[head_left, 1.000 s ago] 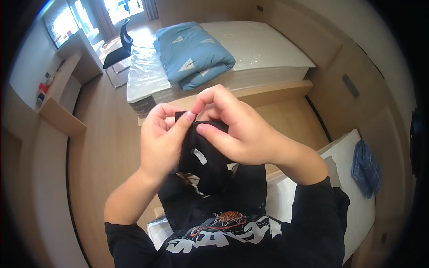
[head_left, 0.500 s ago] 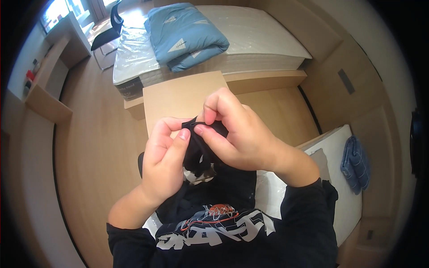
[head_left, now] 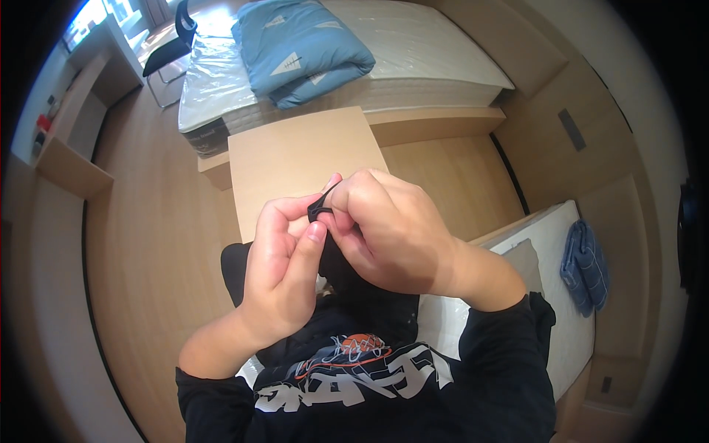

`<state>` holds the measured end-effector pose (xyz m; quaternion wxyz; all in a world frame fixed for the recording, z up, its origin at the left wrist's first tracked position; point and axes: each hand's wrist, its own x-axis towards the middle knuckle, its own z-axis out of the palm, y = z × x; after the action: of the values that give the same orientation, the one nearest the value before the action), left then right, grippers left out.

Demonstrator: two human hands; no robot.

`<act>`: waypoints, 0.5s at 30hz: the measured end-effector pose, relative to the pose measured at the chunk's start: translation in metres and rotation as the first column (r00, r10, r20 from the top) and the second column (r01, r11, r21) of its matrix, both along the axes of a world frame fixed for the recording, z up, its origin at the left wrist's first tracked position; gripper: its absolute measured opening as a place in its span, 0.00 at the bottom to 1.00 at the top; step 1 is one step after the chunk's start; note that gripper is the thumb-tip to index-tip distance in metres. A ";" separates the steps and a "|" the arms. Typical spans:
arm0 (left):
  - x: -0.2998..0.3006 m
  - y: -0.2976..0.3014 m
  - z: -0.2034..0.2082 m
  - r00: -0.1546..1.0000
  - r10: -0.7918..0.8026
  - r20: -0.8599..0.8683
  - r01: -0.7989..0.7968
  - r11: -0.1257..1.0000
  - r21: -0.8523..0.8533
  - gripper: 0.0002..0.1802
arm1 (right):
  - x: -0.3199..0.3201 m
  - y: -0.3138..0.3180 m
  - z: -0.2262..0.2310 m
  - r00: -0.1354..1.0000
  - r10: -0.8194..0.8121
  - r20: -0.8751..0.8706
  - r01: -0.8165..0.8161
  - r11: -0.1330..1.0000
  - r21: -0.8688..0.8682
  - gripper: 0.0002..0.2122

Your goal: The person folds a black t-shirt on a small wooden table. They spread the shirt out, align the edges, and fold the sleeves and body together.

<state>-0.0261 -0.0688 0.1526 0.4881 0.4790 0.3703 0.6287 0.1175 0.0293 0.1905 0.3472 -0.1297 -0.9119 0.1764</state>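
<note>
Between both hands, in front of my body, is a narrow black fabric strap [head_left: 317, 210] with a small fold or loop at its end. My left hand [head_left: 279, 269] is closed in a pinch on its left end, the thumb and index finger tips pressing it. My right hand [head_left: 395, 236] is also closed, its curled fingers gripping the strap's right part, which slants up and to the right under the knuckles. My hands and dark clothing hide the rest of the strap, and I cannot tell what it belongs to.
Beyond my hands stands a light wooden table [head_left: 295, 148]. Behind it a plastic-covered mattress [head_left: 421, 52] bears a folded blue quilt [head_left: 303, 52]. A dark chair [head_left: 168, 53] is at the far left. Another bed with a folded blue cloth [head_left: 583, 266] lies at my right.
My right hand has turned with its fingers curled further in, and sits slightly lower. The strap's right part now slants upward, and the black fabric hanging below is mostly hidden.
</note>
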 end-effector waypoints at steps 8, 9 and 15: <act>0.003 0.005 -0.007 0.995 0.076 0.061 -0.078 0.997 0.024 0.13 | -0.005 0.001 -0.011 0.995 0.010 -0.097 -0.006 0.999 0.039 0.12; 0.002 0.005 -0.008 0.993 0.085 0.084 -0.088 0.996 0.030 0.12 | -0.005 0.002 -0.012 0.994 0.032 -0.109 -0.025 0.998 0.060 0.12; -0.004 0.009 -0.007 0.987 0.157 0.046 -0.159 0.986 0.051 0.10 | -0.006 0.002 -0.015 0.985 0.075 -0.157 -0.079 0.997 -0.015 0.13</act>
<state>-0.0303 -0.0598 0.1452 0.4311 0.4481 0.3797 0.6850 0.1113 0.0312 0.1754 0.4092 -0.0838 -0.8842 0.2091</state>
